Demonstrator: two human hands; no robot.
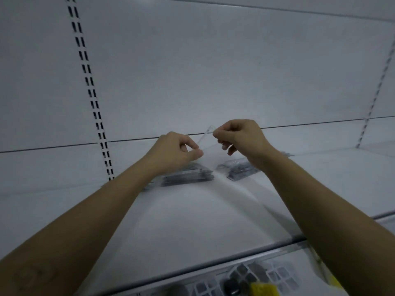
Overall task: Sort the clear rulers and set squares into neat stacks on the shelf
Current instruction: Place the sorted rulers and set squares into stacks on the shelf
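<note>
Closest to you, under the front rail, the lower shelf carries blurred packs with a grid pattern and one yellow item. Above the rail lies the white shelf, and both your bare forearms reach over it.

Farther in, two stacks rest on this shelf, near each other but apart: the left stack, dark and flat, and the right stack, partly behind your right wrist.

Over the stacks your hands hold one clear piece in the air, tilted. I cannot tell if it is a ruler or a set square. The grip of your left hand is closed on its lower end, thumb against forefinger. The grip of your right hand pinches its upper end.

Behind stands the white back wall with a slotted upright.
</note>
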